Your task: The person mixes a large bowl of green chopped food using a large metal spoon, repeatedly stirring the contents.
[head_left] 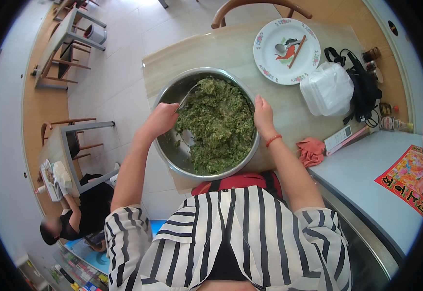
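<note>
A large steel mixing bowl (pixel 206 177) stands at the table's near edge, close to my body. Chopped green filling (pixel 221 123) fills most of it, piled toward the right, with bare metal showing at the left. My left hand (pixel 162 119) is closed around the handle of a thin metal utensil (pixel 187 96) over the bowl's left side. The utensil's far end is buried in the filling at the top, so its shape is hidden. On the right, my right hand (pixel 264 114) grips the bowl's rim, thumb uppermost.
Beyond the bowl, a floral plate (pixel 268 72) carries a spoon (pixel 280 48) and chopsticks (pixel 296 52). White plastic containers (pixel 325 89), a black bag (pixel 364 89) and an orange cloth (pixel 311 151) lie at the right. At far left, another person (pixel 87 206) sits by a table.
</note>
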Demonstrator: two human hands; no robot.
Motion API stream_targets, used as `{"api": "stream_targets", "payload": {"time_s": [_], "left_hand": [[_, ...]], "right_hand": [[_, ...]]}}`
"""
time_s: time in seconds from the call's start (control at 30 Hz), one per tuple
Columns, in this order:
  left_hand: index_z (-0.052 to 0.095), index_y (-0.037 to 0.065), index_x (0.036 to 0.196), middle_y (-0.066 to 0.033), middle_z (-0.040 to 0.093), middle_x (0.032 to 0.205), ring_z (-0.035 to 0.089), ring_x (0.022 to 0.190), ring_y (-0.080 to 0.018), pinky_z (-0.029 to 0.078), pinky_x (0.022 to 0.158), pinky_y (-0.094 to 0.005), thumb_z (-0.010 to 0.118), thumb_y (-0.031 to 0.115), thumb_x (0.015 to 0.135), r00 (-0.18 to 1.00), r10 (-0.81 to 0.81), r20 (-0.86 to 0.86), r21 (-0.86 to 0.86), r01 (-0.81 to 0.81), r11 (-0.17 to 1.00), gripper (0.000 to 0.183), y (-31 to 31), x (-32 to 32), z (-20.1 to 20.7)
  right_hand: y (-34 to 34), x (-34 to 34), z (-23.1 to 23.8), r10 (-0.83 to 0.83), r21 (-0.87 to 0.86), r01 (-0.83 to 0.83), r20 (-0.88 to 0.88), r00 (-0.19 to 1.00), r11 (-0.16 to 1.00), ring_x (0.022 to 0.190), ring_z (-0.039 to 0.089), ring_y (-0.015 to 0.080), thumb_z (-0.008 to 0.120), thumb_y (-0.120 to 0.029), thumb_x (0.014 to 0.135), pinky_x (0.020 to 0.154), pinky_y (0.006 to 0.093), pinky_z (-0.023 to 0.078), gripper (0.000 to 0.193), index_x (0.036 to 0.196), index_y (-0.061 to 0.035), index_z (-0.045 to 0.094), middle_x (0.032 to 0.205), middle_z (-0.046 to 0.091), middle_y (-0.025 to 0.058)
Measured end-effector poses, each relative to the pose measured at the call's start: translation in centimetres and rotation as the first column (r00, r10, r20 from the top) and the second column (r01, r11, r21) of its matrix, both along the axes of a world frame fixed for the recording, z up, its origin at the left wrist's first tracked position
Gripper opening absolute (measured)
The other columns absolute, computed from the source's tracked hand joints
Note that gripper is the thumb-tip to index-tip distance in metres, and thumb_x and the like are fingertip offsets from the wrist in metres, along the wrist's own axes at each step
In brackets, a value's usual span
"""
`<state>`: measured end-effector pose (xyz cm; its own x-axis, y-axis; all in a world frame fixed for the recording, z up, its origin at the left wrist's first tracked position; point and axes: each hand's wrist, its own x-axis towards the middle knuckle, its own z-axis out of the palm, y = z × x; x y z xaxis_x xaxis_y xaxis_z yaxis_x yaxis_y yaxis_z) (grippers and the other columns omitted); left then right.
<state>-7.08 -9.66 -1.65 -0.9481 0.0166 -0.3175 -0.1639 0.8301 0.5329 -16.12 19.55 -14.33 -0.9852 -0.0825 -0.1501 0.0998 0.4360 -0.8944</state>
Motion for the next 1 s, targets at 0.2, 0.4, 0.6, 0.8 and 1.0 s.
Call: {"api": "stream_targets", "payload": {"time_s": [0.2, 0.4, 0.6, 0.8, 1.0], "left_hand": [[0.048, -0.005, 0.095, -0.0211, 0.06, 0.069, 0.06, 0.065, -0.0386, 0.049, 0.061, -0.0464, 0.05, -0.001, 0.077, 0.95, -0.311, -0.014, -0.258, 0.297, 0.919, 0.019, 3.0, 2.1, -1.2], [0.038, -0.013, 0.125, -0.0196, 0.06, 0.072, 0.063, 0.063, -0.0356, 0.051, 0.057, -0.044, 0.049, 0.004, 0.079, 0.953, -0.252, 0.166, -0.382, 0.298, 0.875, 0.05, 7.3, 10.9, 0.1], [0.045, 0.0, 0.123, -0.0173, 0.06, 0.074, 0.061, 0.061, -0.0339, 0.048, 0.054, -0.0448, 0.052, 0.007, 0.081, 1.0, -0.008, -0.014, -0.413, 0.002, 0.911, 0.043, 6.2, 15.9, 0.2], [0.055, -0.001, 0.095, -0.0227, 0.057, 0.067, 0.058, 0.061, -0.0392, 0.046, 0.053, -0.0447, 0.05, 0.005, 0.083, 0.813, 0.578, -0.073, 0.166, -0.562, 0.811, 0.014, 8.1, 10.1, 0.2], [0.055, -0.003, 0.081, -0.0257, 0.058, 0.068, 0.058, 0.062, -0.0422, 0.047, 0.057, -0.0468, 0.051, 0.006, 0.081, 0.831, 0.55, 0.083, 0.357, -0.54, 0.762, 0.01, 9.1, 3.1, -1.8]], "right_hand": [[0.5, 0.1, 0.4, -0.025, -0.033, 0.026, 0.041, 0.999, 0.999, 0.064, 0.043, 0.0183, 0.04, -0.037, 0.098, 0.064, 0.0349, 0.039, 0.045, 0.081, 0.0024, 0.052, 0.066, 0.05, 0.0096], [-0.1, 0.0, 0.7, -0.021, -0.07, 0.025, 0.07, 0.997, 0.997, 0.079, 0.053, 0.0446, 0.038, -0.036, 0.095, 0.072, 0.0479, 0.042, 0.044, 0.087, 0.0022, 0.058, 0.084, 0.059, 0.0271], [-0.2, -0.5, 0.0, -0.029, -0.067, 0.032, 0.051, 0.998, 0.997, 0.062, 0.041, 0.0135, 0.042, -0.037, 0.098, 0.061, 0.0315, 0.039, 0.044, 0.081, 0.0012, 0.054, 0.065, 0.047, 0.0029], [-0.2, -0.6, -1.0, -0.021, -0.132, 0.031, 0.08, 0.997, 0.991, 0.081, 0.055, 0.0446, 0.041, -0.035, 0.093, 0.075, 0.0466, 0.043, 0.043, 0.086, 0.0032, 0.059, 0.086, 0.059, 0.0285], [1.1, 1.8, -1.1, -0.165, -0.344, 0.175, 0.059, 0.985, 0.922, 0.065, 0.04, 0.009, 0.045, -0.036, 0.098, 0.06, 0.0273, 0.038, 0.042, 0.089, 0.003, 0.058, 0.069, 0.048, -0.0011]]}}
